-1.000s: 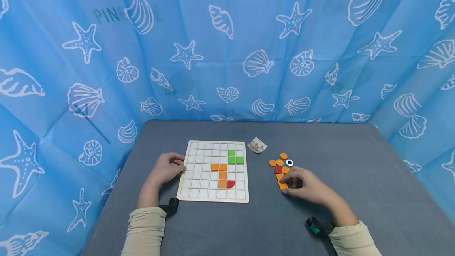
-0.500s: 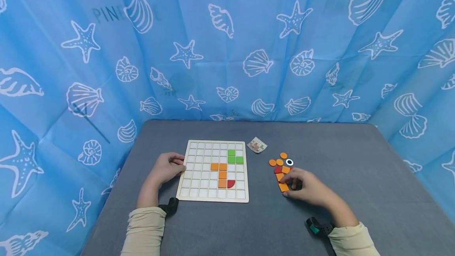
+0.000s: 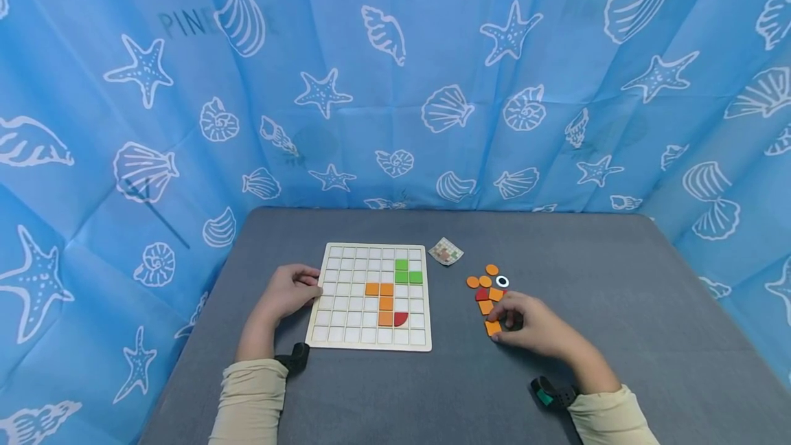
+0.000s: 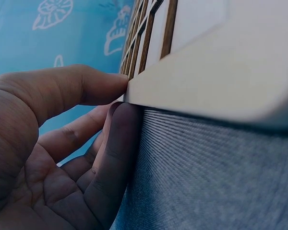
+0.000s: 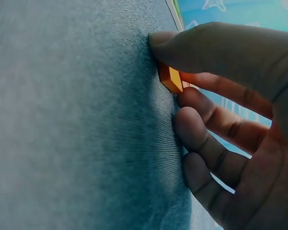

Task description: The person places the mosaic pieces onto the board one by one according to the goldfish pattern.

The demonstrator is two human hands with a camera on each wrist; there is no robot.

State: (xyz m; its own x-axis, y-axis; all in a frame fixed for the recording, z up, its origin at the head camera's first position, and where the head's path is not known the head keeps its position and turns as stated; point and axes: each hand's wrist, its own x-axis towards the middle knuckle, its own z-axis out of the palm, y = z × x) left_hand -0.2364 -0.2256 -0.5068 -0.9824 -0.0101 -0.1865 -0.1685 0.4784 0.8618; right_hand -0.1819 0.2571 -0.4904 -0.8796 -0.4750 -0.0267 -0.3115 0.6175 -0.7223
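Observation:
My left hand (image 3: 290,290) holds the left edge of a pale gridded board (image 3: 346,297). In the left wrist view the thumb (image 4: 98,87) lies at the board's upper edge and a fingertip is against its underside. On the board sit orange square tiles (image 3: 386,303), green square tiles (image 3: 402,270) and a red quarter-round tile (image 3: 401,319). To the right of the board, my right hand (image 3: 534,321) pinches an orange square tile (image 3: 492,327) between thumb and index finger, low at the tabletop. The right wrist view shows part of this tile (image 5: 170,79) beside the thumb.
Just beyond the right hand lie orange round tiles (image 3: 485,281), more orange squares (image 3: 486,307), a red tile (image 3: 482,294) and a white-and-black eye disc (image 3: 502,281). A small patterned card (image 3: 446,251) rests near the board's far right corner. A blue curtain (image 3: 395,88) hangs behind the grey table (image 3: 395,397).
The right hand has drawn an orange square tile slightly toward the person, opening a gap from the square above it. The left hand and board stay in place.

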